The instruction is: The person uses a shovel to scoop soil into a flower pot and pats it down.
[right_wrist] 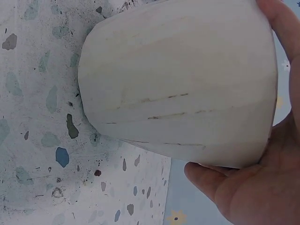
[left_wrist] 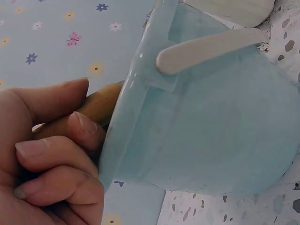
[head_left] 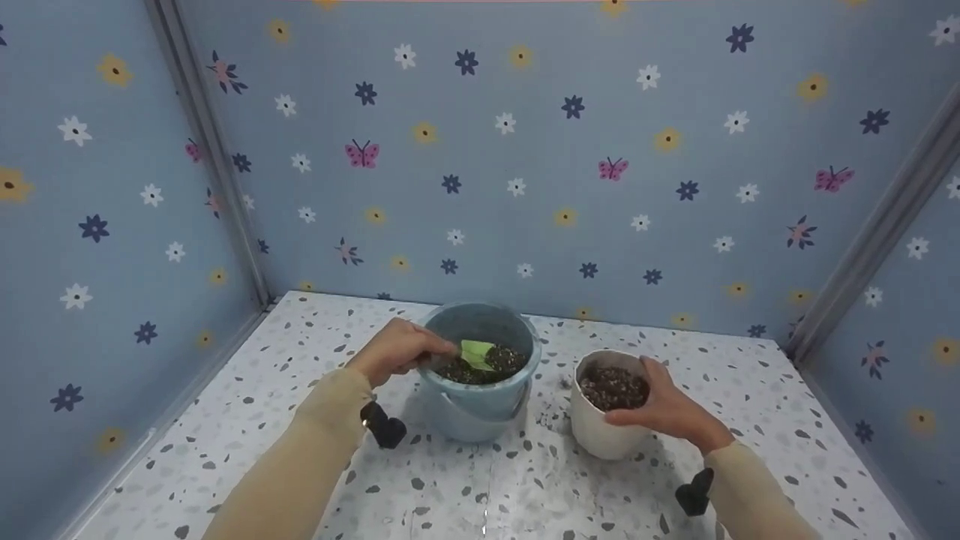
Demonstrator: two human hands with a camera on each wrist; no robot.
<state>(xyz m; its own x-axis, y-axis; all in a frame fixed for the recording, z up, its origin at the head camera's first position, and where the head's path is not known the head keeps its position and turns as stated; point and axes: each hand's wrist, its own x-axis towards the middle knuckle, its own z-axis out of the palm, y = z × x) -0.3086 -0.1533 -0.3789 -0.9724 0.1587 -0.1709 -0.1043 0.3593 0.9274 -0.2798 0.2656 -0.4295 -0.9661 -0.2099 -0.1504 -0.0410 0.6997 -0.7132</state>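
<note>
My left hand point(head_left: 397, 349) grips the wooden handle point(left_wrist: 97, 105) of a small garden trowel. The trowel's light green blade point(head_left: 477, 354) dips into dark soil point(head_left: 511, 363) inside a pale blue bucket point(head_left: 469, 415); its tip is hidden there. In the left wrist view the fingers curl round the handle beside the bucket's rim. To the right stands a white flower pot point(head_left: 600, 436), partly filled with brown soil point(head_left: 611, 388). My right hand point(head_left: 670, 405) holds this pot at its rim, the thumb on the near side and fingers on the far right.
Both containers stand on a white speckled tabletop point(head_left: 420, 495), with crumbs of soil point(head_left: 553, 409) scattered between them. The bucket's handle point(left_wrist: 211, 50) hangs down its side. Blue flower-patterned panels point(head_left: 525, 150) close off the back and sides.
</note>
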